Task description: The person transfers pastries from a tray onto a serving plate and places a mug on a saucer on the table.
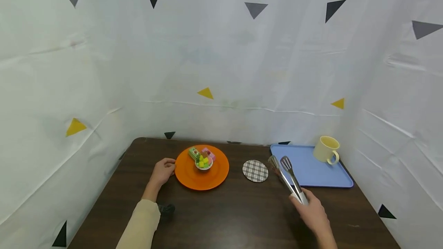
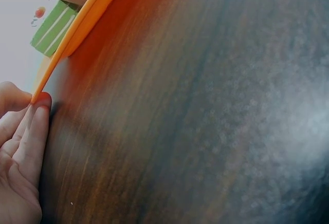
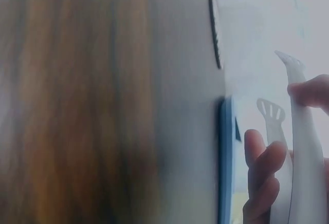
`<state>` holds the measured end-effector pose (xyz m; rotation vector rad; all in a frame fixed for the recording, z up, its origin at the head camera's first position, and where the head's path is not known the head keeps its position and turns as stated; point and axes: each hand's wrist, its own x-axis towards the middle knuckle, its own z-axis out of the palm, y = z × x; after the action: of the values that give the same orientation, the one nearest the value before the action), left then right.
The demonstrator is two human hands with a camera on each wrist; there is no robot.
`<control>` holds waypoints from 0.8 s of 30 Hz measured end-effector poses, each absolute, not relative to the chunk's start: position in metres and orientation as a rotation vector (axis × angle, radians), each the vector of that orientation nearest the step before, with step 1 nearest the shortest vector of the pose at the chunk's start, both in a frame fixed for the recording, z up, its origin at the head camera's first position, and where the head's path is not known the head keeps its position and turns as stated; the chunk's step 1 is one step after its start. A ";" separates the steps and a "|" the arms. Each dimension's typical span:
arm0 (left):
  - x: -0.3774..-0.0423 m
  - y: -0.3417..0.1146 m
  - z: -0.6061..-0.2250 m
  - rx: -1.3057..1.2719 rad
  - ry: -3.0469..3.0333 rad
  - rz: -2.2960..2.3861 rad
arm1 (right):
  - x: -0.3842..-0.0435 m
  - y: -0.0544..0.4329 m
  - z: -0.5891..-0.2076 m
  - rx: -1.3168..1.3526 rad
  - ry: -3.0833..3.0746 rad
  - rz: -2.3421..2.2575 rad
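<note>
An orange plate [image 1: 187, 178] lies at the left of the table, and my left hand [image 1: 163, 172] pinches its left rim between thumb and fingers. On the plate stands a small white bowl [image 1: 204, 168] with yellow cubes and greens in it. Behind the bowl lie a green cake slice [image 1: 194, 153] and a pink cake slice [image 1: 209, 153]. My right hand [image 1: 312, 211] grips metal tongs [image 1: 290, 178] by their white handles. The tongs point forward and left, tips spread apart with nothing between them, above the table by the tray's left edge.
A blue tray [image 1: 304, 164] lies at the back right, with a yellow mug [image 1: 325, 150] on its far right corner. Between plate and tray is a round checked coaster [image 1: 255, 171]. White sheeting [image 1: 221, 57] with triangles surrounds the dark table [image 1: 221, 214].
</note>
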<state>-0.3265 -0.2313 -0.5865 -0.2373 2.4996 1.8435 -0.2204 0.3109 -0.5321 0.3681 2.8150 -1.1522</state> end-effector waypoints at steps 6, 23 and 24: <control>-0.323 -0.233 -0.584 -0.241 2.503 1.841 | -0.218 0.332 -0.534 0.427 2.821 -1.095; -0.322 -0.228 -0.583 -0.278 2.517 1.841 | -0.205 0.385 -0.548 0.579 2.835 -0.980; -0.323 -0.229 -0.583 -0.274 2.517 1.847 | -0.205 0.386 -0.549 0.573 2.837 -0.982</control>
<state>-0.3226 -0.2293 -0.5826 -0.2740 2.5166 1.8470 -0.2052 0.3863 -0.5490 0.5734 2.8371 -0.9816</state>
